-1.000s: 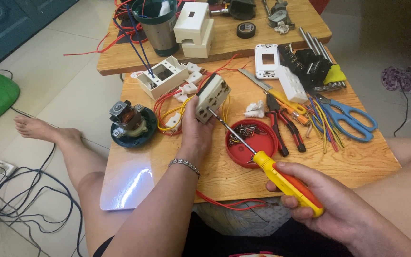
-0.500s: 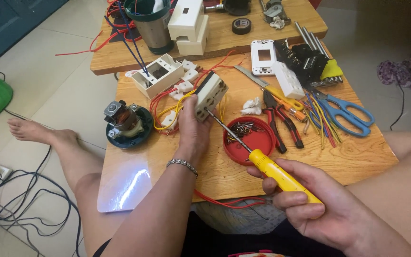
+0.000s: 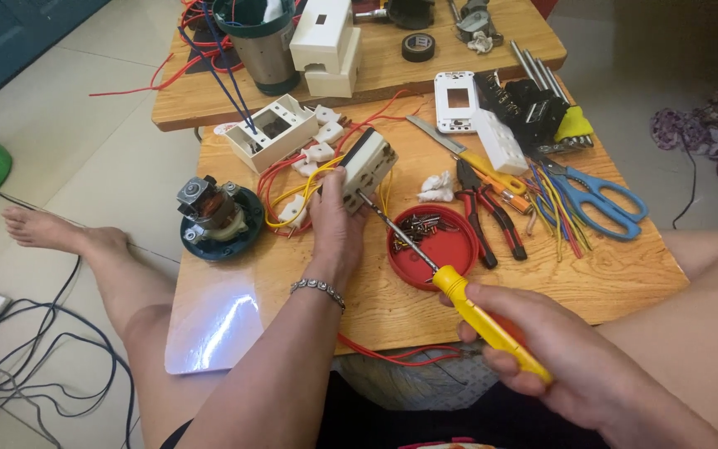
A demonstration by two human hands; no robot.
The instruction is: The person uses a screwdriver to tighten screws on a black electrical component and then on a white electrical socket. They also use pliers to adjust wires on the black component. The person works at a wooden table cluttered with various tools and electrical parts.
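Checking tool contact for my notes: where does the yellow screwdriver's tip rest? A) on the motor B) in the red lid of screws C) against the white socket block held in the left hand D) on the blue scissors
C: the right hand holds the screwdriver, its tip meeting the socket block gripped by the left hand.

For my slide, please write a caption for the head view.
Left hand holds a wired socket module while right hand turns a yellow-handled screwdriver into it above a red lid of screws.

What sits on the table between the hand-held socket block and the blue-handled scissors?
In the head view, between the socket block and scissors lie small white pieces and red-handled pliers.
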